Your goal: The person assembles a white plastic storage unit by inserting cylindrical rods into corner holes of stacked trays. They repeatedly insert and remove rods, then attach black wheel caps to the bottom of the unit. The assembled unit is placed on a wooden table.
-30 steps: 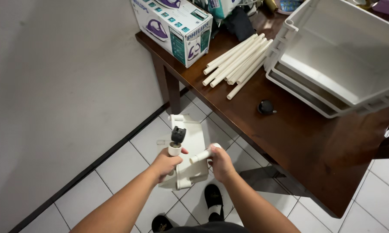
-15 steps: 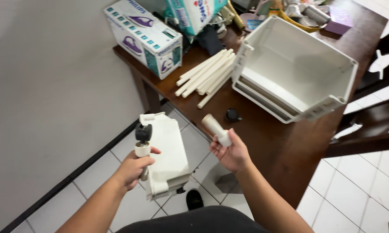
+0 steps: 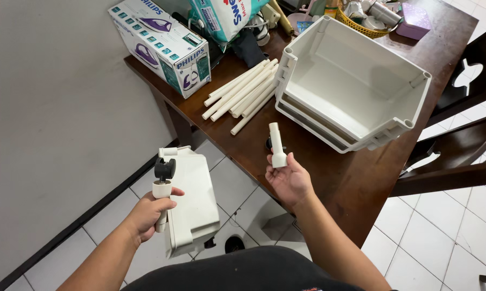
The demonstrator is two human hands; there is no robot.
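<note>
Beside a dark wooden table (image 3: 356,178), right hand (image 3: 289,179) grips a white tube (image 3: 277,145) pointing twelve o'clock, while left hand (image 3: 146,214) clasps a white plastic panel's (image 3: 192,199) castor leg (image 3: 161,186).

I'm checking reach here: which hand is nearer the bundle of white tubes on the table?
Right. The right hand is below the white tubes, at the table edge; the left hand is lower, off the table.

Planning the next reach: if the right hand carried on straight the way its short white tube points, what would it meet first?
Probably the stacked white bins: the right hand aims its short white tube up-image toward their near wall. Depth is unclear; it may pass above the small black part first.
</note>
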